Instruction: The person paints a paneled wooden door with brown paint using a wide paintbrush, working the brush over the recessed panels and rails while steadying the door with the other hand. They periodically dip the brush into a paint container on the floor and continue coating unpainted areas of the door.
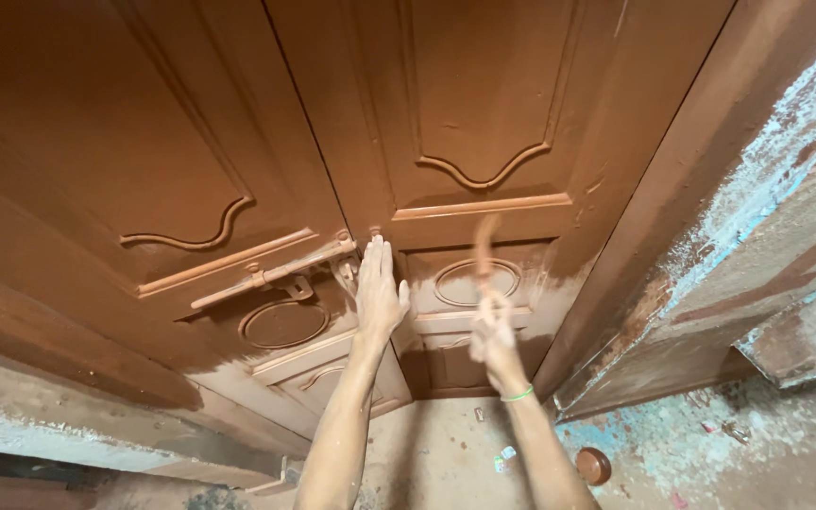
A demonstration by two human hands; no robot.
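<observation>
A brown double door (484, 94) with carved panels fills the view; its upper part is darker than the lower panels. My left hand (377, 288) lies flat with fingers together against the middle of the door, just right of the sliding bolt latch (271, 274). My right hand (493, 335), with a green band on the wrist, grips a paintbrush (485, 247) that is blurred with motion in front of the right leaf's oval panel (477, 281).
A brown door frame (635, 236) and a rough wall with flaking blue and white paint (786, 161) stand to the right. A small round brown lid or tin (593, 465) and scraps of litter lie on the dusty floor (446, 453). A ledge (68, 416) runs along the left.
</observation>
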